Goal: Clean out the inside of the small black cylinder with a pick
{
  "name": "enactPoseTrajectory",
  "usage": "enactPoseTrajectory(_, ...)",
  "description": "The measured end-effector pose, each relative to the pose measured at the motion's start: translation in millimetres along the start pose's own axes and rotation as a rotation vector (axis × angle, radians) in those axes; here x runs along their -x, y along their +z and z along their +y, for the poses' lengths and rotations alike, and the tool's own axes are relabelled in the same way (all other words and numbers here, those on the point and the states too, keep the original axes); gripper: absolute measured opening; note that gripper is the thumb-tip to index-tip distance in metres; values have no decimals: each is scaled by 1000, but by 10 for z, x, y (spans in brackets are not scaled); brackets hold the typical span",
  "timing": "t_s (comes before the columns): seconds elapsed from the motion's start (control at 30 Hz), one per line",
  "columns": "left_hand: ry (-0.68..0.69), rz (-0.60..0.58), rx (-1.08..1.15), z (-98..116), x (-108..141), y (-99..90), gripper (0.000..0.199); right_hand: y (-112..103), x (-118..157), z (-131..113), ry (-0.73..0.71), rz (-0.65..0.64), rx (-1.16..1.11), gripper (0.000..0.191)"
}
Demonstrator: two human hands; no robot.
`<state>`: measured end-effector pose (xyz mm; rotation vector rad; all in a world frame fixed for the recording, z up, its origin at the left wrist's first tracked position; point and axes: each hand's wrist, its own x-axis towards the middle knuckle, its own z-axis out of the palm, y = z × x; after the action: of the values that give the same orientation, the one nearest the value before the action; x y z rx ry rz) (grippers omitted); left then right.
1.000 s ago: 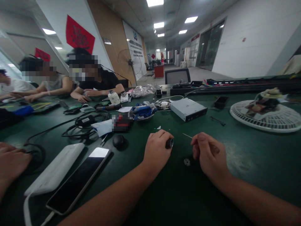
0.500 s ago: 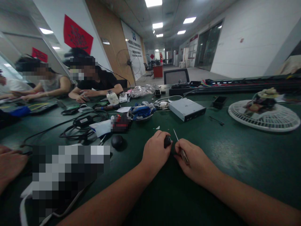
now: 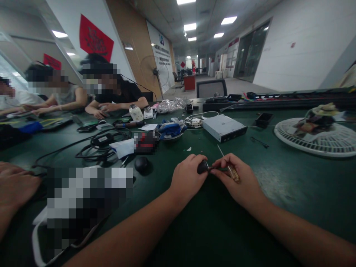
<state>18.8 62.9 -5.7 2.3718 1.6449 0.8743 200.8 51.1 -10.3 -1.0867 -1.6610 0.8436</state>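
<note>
My left hand (image 3: pixel 185 178) is closed round a small black rounded object (image 3: pixel 203 167) with a shiny end facing right; its kind is unclear and my fingers cover most of it. Tucked in my right hand (image 3: pixel 243 181) is a screwdriver (image 3: pixel 233 173) with a clear amber handle, its thin shaft pointing up and left, away from the object. The right thumb and forefinger tips reach to the shiny end of the black object, with something small and dark between them that I cannot make out. Both hands are just above the dark green table (image 3: pixel 278 196).
Beyond my hands lie a grey optical drive (image 3: pixel 224 127), a bowl of blue cloths (image 3: pixel 170 129) and white paper scraps. At right is a white fan grille (image 3: pixel 294 142). Left are a black mouse (image 3: pixel 141 164), cables (image 3: pixel 97 146) and another person's hand (image 3: pixel 20 185). More people sit at far left.
My right fingertips have moved to the shiny end of the black object. The screwdriver has shifted right and further back into my palm. The view has swung slightly left.
</note>
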Motion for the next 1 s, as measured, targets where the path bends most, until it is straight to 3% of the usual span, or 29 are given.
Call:
enactPoseTrajectory(0.23, 97, -50, -2, 31, -19, -16, 27, -4, -7, -16, -56, 152, -30, 19)
enactPoseTrajectory(0.63, 257, -131, 41, -11, -43, -19, 29, -17, 15, -82, -69, 48, 50, 22)
enactPoseTrajectory(1.0, 201, -143, 92, 1, -43, -39, 32, -39, 27, -60, -37, 60, 23, 19)
